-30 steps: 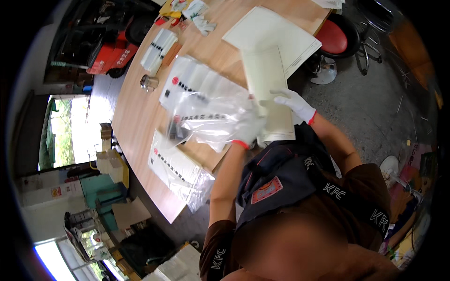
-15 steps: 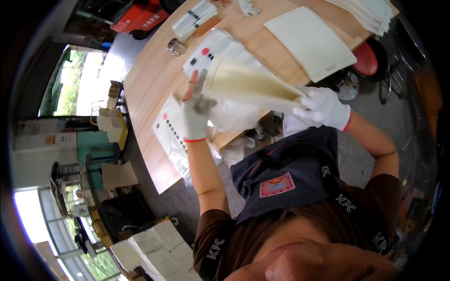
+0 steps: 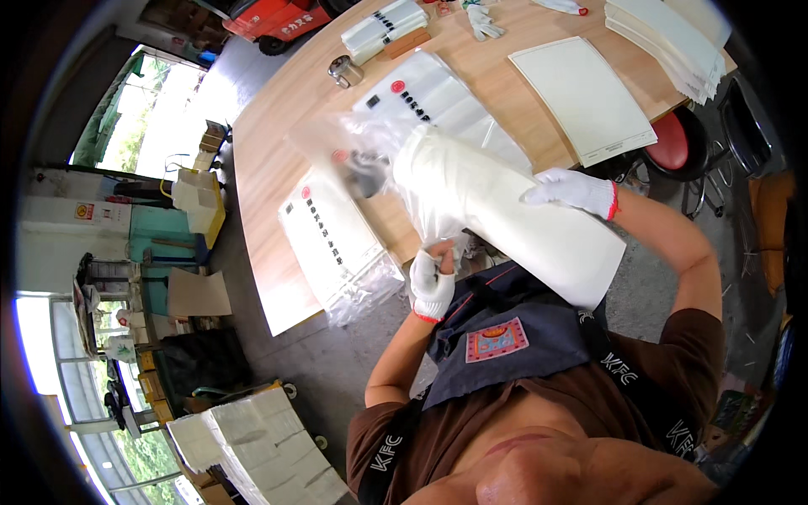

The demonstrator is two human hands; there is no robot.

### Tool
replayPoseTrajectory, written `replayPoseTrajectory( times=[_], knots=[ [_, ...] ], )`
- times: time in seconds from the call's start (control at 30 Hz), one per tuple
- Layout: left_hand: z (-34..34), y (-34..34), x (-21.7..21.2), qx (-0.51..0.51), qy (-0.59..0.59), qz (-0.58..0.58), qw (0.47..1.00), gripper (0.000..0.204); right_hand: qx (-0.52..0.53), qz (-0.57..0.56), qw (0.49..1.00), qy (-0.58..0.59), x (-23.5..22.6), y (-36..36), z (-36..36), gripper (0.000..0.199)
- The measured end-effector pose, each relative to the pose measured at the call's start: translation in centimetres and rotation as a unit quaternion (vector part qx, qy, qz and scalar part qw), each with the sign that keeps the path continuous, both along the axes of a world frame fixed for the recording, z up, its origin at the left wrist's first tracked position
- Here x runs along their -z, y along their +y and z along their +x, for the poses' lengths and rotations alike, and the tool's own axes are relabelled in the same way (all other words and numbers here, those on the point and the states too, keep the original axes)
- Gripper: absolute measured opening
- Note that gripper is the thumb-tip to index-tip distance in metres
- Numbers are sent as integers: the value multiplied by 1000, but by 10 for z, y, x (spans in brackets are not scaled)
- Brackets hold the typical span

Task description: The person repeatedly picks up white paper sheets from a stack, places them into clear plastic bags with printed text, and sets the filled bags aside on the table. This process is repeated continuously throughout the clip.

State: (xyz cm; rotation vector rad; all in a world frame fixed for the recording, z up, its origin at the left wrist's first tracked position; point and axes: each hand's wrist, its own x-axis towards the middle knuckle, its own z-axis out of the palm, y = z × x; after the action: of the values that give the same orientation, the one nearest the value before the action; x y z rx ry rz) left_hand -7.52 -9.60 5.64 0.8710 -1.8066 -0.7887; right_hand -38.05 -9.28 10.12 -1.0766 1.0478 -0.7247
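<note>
My right hand, in a white knit glove with a red cuff, holds a curved sheaf of cream paper by its upper edge. The far end of the sheaf is inside the mouth of a clear plastic bag, which billows over the table and is blurred at its far end. My left hand, gloved with bare fingertips, pinches the bag's near edge below the sheaf. Beyond lies a stack of flat printed clear bags. To the left, a bagged sheaf of paper lies near the table's edge.
The wooden table carries a flat paper stack, a fanned paper pile, a metal canister, bundled bags, a brown block and a loose glove. A red stool stands at the right.
My left hand has come down toward me and closed on the bag's edge. The paper has swung lower and nearer, and its far end is now in the bag.
</note>
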Motion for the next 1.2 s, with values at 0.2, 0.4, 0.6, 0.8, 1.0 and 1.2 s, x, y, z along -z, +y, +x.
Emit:
replayPoseTrajectory(
  times=[0.2,0.4,0.6,0.8,1.0,1.2],
  knots=[
    [-101,-45,-87,160,-84,-96,979,25,17,-353,817,455,43,-33,37,38],
    [-130,-20,-61,140,-170,1,975,21,154,-273,947,65,72,-27,73,38],
    [-78,-18,17,112,-126,5,986,14,193,-441,723,496,51,55,62,52],
    [-19,2,78,-51,-276,-128,951,21,163,-234,714,639,94,29,22,37],
    [29,30,61,-274,-135,114,945,20,28,-175,752,634,49,71,53,25],
    [57,128,41,-112,107,289,945,19,-63,-269,721,635,44,156,48,23]
  ],
)
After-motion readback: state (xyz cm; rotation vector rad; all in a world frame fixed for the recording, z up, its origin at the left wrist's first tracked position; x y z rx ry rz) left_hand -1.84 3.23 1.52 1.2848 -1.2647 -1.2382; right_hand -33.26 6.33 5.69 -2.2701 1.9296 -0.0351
